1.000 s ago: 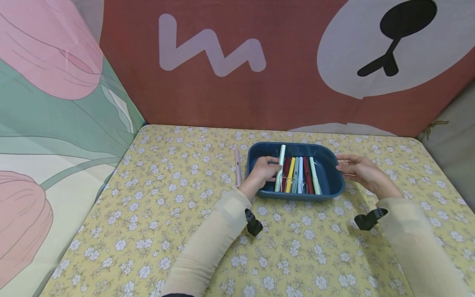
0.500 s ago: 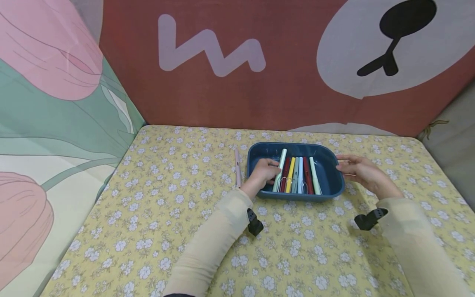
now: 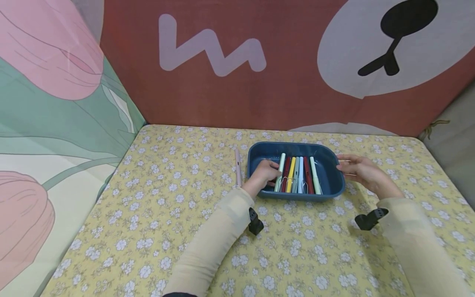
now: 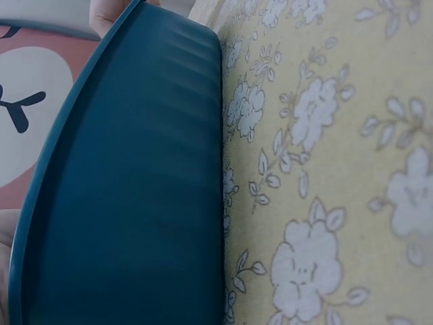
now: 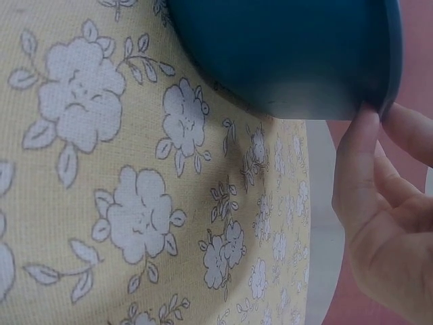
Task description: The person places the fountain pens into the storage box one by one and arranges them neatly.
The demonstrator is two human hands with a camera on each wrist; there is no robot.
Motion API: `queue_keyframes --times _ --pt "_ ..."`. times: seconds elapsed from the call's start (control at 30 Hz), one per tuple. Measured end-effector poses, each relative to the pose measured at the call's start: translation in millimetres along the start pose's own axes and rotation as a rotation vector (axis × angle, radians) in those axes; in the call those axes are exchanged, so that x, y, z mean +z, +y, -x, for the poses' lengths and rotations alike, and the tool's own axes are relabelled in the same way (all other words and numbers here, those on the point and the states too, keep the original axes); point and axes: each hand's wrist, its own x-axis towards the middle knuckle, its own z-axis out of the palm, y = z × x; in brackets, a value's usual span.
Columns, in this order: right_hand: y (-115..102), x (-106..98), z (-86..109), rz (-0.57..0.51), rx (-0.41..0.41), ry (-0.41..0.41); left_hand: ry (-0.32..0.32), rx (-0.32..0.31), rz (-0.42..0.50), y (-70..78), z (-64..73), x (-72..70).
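A blue rectangular tray stands on the table, holding several clipped pens side by side. My left hand reaches over its left part and pinches the leftmost pale green pen. Rightward from it lie a dark red pen, a yellow pen, a grey-green pen, a light blue pen, another dark red pen and a second pale green pen. At the tray's right end my right hand pinches the rim. The tray wall hides the pens in the left wrist view.
A pink pen lies on the flowered tablecloth, just left of the tray. Behind the table hangs a red-brown printed cloth. Another printed cloth closes off the left side.
My left hand has drawn the leftmost pale green pen down toward me, so its far end now sits about level with the other pens. My right hand and the tray have stayed put.
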Motion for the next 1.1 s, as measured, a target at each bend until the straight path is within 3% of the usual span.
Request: queue_keyframes --times 0.23,0.77,1.1 --pt "-0.8 1.4 -0.2 0.016 0.006 0.012 -0.041 0.000 0.003 -0.4 0.7 -0.1" --pt "-0.1 1.1 0.5 0.006 0.004 0.005 -0.012 0.019 -0.098 -3.1 2.5 1.1" --pt "0.0 0.8 -0.3 0.015 0.000 0.002 0.005 -0.010 -0.143 -1.4 0.3 2.9"
